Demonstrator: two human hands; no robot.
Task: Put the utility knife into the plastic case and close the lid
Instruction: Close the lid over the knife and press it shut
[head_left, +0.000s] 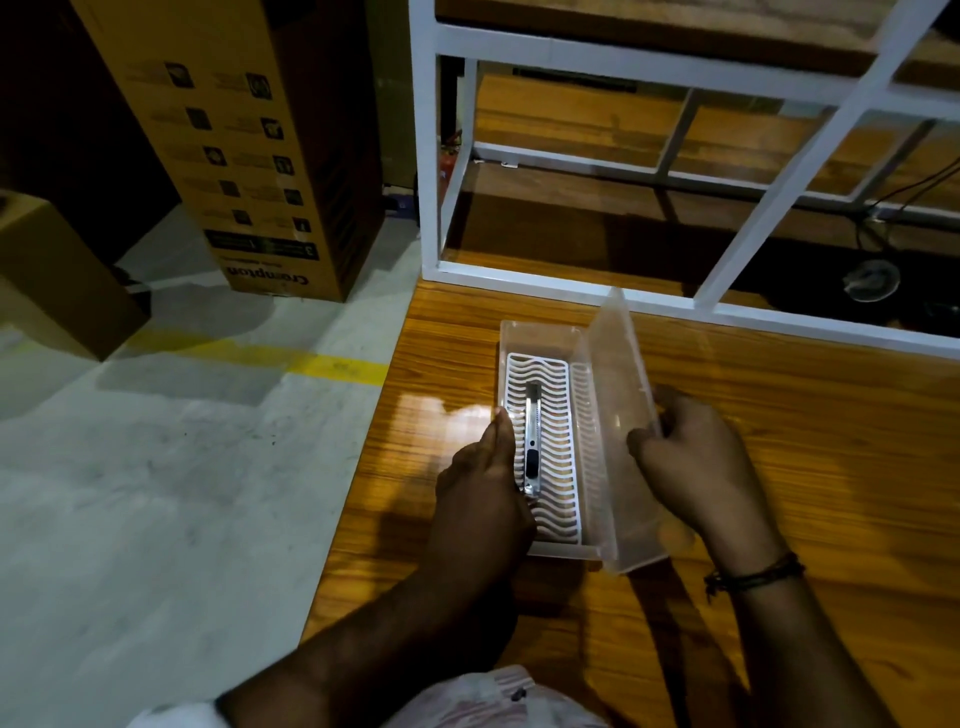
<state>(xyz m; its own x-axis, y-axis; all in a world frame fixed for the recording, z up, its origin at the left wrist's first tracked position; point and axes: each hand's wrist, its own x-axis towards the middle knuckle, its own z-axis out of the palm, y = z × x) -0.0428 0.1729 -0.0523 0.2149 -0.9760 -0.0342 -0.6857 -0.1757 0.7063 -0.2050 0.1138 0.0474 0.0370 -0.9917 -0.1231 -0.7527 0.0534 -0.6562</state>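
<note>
While the utility knife (532, 441) lies lengthwise on the white wavy grid (556, 467) inside the clear plastic case (540, 335) at the middle of the frame, the lid (615, 395) stands raised along the case's right side. The right hand (691, 467) has its grip closed on the lid's outer edge. The left hand (483, 483) rests against the case's left wall beside the knife; whether its grip holds anything cannot be told. The case sits on the wooden counter (805, 441).
</note>
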